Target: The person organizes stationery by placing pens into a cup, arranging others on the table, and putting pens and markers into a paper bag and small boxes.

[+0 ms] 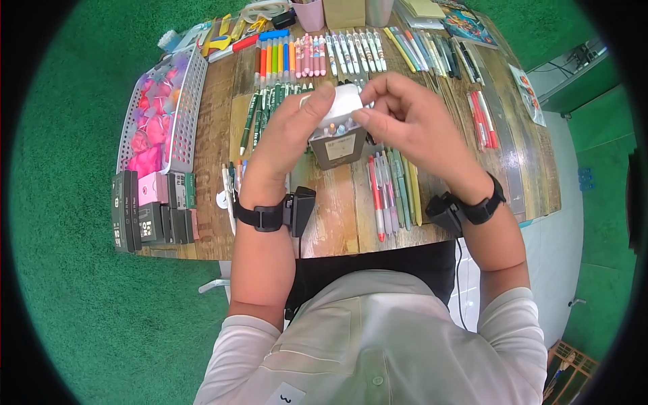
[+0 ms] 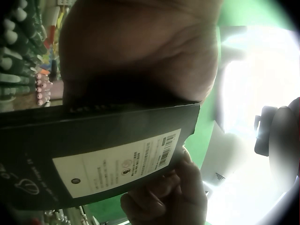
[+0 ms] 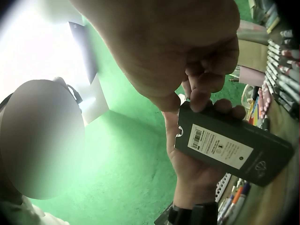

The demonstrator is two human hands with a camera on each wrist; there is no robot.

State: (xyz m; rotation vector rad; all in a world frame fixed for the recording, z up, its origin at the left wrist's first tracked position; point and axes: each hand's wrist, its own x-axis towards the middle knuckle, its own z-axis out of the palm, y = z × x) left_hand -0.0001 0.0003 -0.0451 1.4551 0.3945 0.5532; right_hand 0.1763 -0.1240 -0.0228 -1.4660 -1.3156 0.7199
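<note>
Left hand (image 1: 291, 131) grips the box (image 1: 336, 150), slanting lengthwise away from the right hand (image 1: 410, 113), which pinches its top flap (image 1: 347, 102).

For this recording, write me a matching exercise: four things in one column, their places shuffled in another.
Things
1. dark box with a pale label
2. right hand
3. white perforated basket
4. pink container

Places
A. on the table's left side, holding mostly pink items
B. at the dark box's top end
C. near the table's far edge
D. gripped by the left hand

Pairs: 1-D, 2-B, 3-A, 4-C
</note>
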